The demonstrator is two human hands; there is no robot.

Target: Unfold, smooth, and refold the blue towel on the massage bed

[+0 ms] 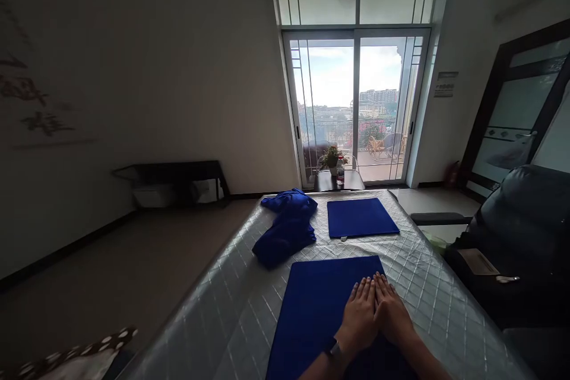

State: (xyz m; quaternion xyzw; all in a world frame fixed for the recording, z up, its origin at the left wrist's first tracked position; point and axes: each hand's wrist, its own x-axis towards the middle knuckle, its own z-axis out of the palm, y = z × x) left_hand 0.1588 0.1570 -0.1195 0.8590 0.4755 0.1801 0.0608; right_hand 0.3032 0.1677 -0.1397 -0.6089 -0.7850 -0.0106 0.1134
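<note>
And here the near blue cloth (312, 303) is seen spread flat in a neat rectangle on the quilted silver surface (445, 303), its right part covered by both hands. The left hand (361, 312), with a dark band (332, 347) worn at its wrist, is laid open, fingers straight and together; the right hand (392, 312) is set right against it, opened out just the same. Nothing is seen gripped by either, though what lies under the palms cannot be told. Farther up, a second blue cloth (363, 217) is laid flat, and to its left a crumpled blue cloth (287, 228) is heaped. Beyond the far edge, a bottle (341, 171) is placed by a potted plant (332, 157).
</note>
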